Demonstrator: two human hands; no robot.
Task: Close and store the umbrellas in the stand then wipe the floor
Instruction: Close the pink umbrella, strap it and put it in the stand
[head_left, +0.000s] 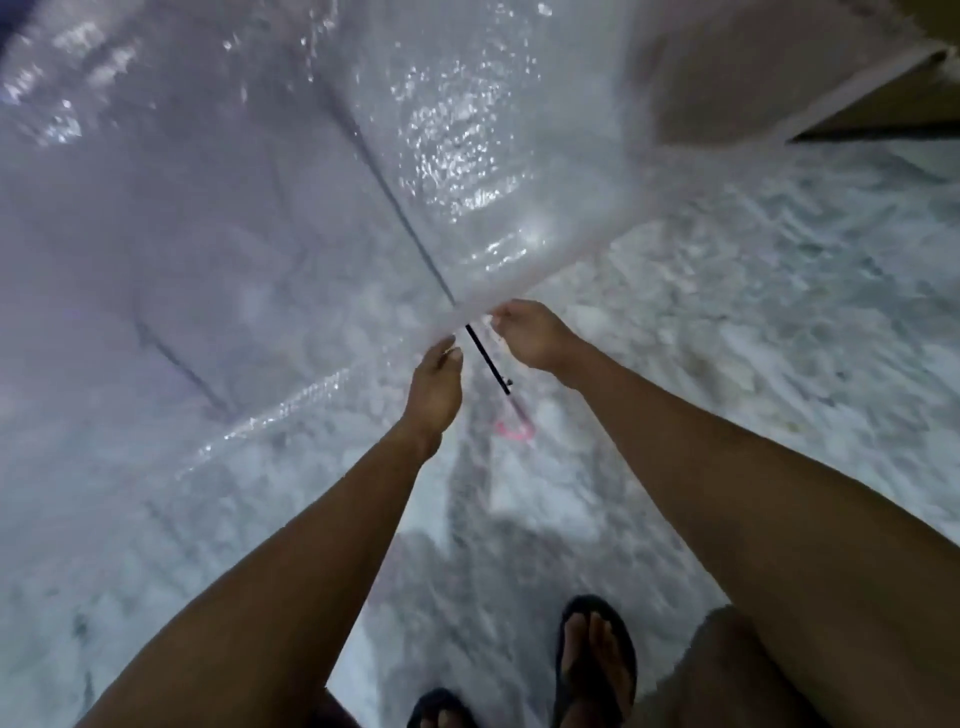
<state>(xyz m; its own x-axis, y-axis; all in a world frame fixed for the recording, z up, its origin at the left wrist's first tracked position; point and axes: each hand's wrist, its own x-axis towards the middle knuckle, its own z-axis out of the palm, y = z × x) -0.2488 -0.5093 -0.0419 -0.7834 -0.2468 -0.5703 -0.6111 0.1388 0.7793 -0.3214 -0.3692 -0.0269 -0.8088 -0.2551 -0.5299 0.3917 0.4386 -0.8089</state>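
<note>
- My feet in black sandals (592, 605), bottom of view, on the speckled white floor (779, 312).
- Left hand (439, 376): fingers pressed together, thumb against them, pinching the rim of the clear umbrella (260, 208).
- Right hand (530, 332): fingers curled, pinching the same rim just beside the left hand; blurred.
- Black shaft (485, 358) passes between both hands, with the pink handle (514, 428) at its near end.
- Umbrella open, wet with droplets, its canopy filling the upper left above the floor.
- Brown panel (883, 104) top right, blurred.
</note>
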